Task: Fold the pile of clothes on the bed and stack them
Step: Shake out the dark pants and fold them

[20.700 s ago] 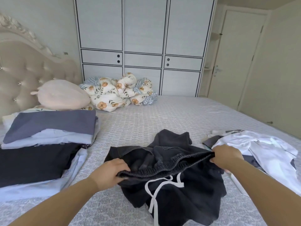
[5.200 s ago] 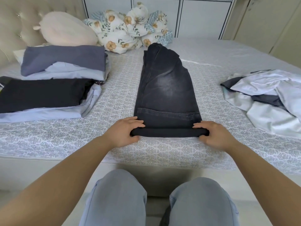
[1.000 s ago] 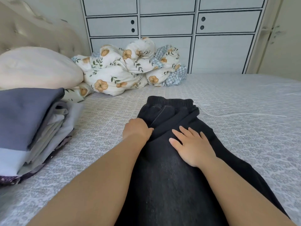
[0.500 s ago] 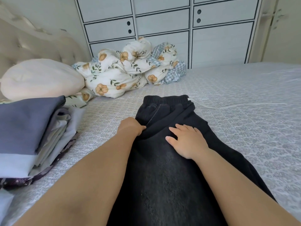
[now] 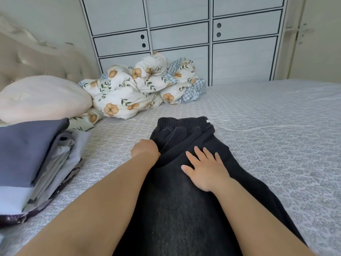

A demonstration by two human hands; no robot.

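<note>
My left hand (image 5: 145,151) grips the black trousers' (image 5: 184,209) left edge. My right hand (image 5: 204,169) lies flat on them, mid-bed (image 5: 276,154).

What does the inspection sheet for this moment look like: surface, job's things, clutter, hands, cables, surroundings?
Surface: grey patterned bed cover, flat.
Job's things: dark washed-black drawstring trousers laid lengthwise, waistband far; stack of folded grey and pale-blue clothes at left.
Clutter: bundled floral quilt; cream pillow.
Hands: left hand curled at the trousers' left edge; right hand flat on them, fingers spread.
Cables: none; white drawstring trails right.
Surroundings: white panelled wardrobe, tufted beige headboard, door.
</note>
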